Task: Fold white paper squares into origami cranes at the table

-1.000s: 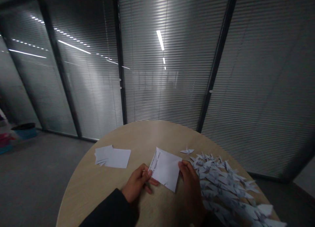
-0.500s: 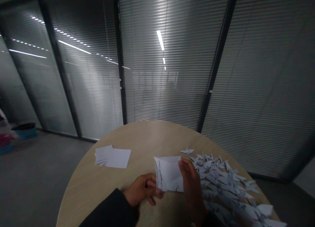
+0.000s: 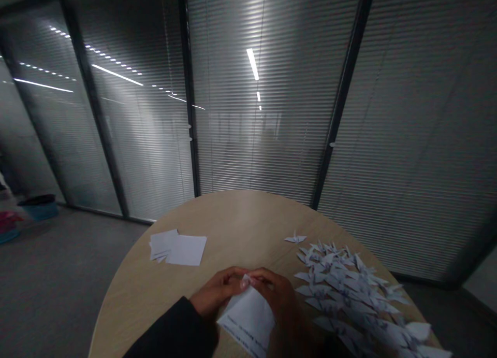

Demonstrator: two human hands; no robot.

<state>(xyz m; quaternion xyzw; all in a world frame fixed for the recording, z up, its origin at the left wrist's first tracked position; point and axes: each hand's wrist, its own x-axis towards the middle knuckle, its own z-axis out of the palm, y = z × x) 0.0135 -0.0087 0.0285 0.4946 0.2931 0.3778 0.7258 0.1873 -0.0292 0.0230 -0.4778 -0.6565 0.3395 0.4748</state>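
Between my two hands is a sheet of white paper (image 3: pixel 250 316) with lines of dark print, turned so that one corner points away from me. My left hand (image 3: pixel 221 291) pinches that far corner from the left. From the right, my right hand (image 3: pixel 274 290) closes on the same corner, and the fingertips of both hands meet there. Part of the sheet's right side is hidden behind my right hand. Many folded paper cranes (image 3: pixel 349 285) lie heaped to the right of my right hand. One single paper crane (image 3: pixel 295 238) sits apart, beyond the heap.
A small stack of white paper sheets (image 3: pixel 186 250) lies at the left of the round wooden table (image 3: pixel 240 213). Glass partitions with blinds (image 3: pixel 256 151) stand just behind the table. A blue bin (image 3: pixel 40 208) is on the floor at far left.
The paper has been turned and brought lower, nearer to me. My right hand has moved left from the sheet's right edge to meet my left hand at one corner.
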